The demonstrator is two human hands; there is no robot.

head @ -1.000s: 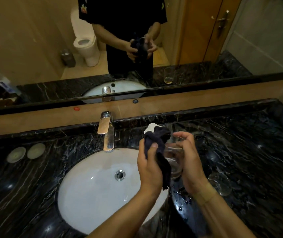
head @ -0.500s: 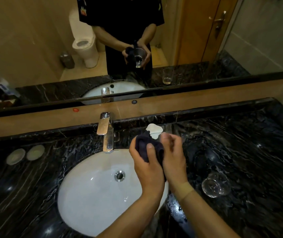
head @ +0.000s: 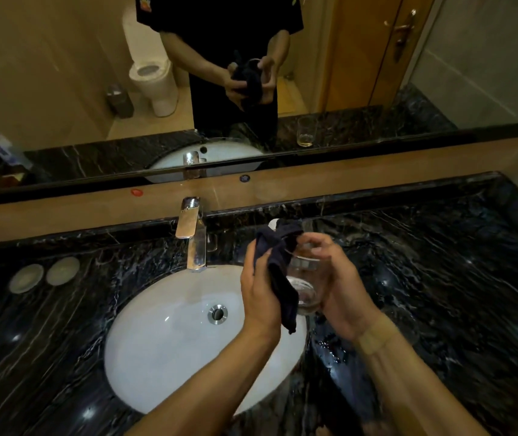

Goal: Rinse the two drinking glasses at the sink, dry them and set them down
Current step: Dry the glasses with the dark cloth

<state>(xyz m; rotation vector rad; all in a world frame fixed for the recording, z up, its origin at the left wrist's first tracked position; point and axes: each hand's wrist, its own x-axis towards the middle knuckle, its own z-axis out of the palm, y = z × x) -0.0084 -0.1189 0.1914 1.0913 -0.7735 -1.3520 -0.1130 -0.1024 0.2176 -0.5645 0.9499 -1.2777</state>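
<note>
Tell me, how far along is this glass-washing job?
Rinsing looks finished: no water runs from the tap. Drying is in hand: the right hand holds a glass over the sink's edge while the left hand works a dark cloth on it. The mirror shows a second glass standing on the counter; whether it is dried cannot be told. The held glass is not yet set down.

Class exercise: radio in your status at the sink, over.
Left grip holds dark cloth. Right grip holds glass, drying it over the sink edge. Nothing in the way.
</note>
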